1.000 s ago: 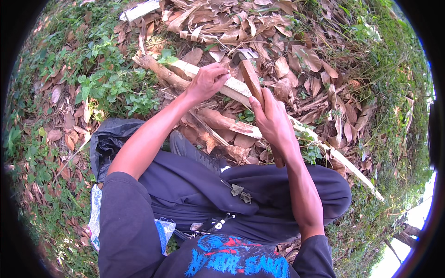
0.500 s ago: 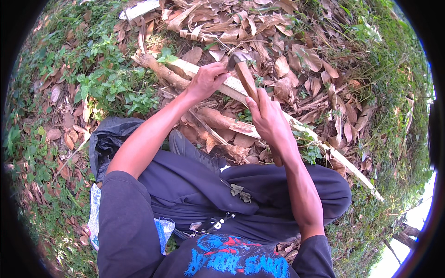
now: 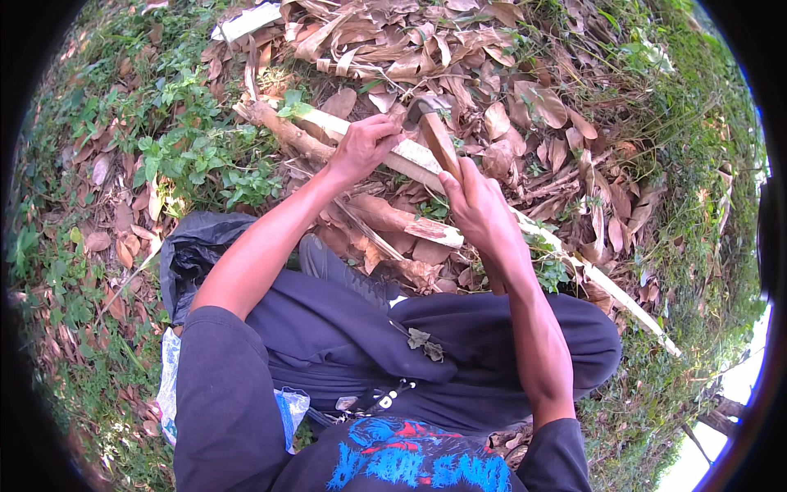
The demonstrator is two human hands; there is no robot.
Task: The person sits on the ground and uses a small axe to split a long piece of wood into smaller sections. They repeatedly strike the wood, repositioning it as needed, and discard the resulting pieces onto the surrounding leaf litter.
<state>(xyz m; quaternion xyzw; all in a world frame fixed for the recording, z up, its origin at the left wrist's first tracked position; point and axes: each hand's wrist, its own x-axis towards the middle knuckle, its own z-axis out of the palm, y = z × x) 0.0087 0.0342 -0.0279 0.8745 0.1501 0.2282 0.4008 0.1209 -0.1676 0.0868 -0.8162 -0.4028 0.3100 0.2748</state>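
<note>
Right hand [image 3: 482, 205] gripping one hammer [image 3: 438, 141], left hand [image 3: 363, 151] curled, hold unclear, one pale board [image 3: 416, 163] beneath

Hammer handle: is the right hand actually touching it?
Touching. The head view shows the right hand wrapped around the hammer handle, which emerges beyond the thumb.

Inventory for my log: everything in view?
hammer: one, brown-grey, upper middle
wood strip: apparently one, pale, diagonal through centre
branch: one, brown, along strip's left end
log: one, brown, below strip
leaves: many, brown, mostly centre
plants: many, green, both sides
sack: one, black, left
plastic: count unclear, white-blue, lower left
slab: one, white, top left
shoe: one, grey, below log
shirt: one, dark, bottom
trousers: one pair, dark, lower centre
sprig: one, grey-green, on trousers
left hand: one, bare, fingers curled at strip
right hand: one, bare, fingers round hammer handle
</note>
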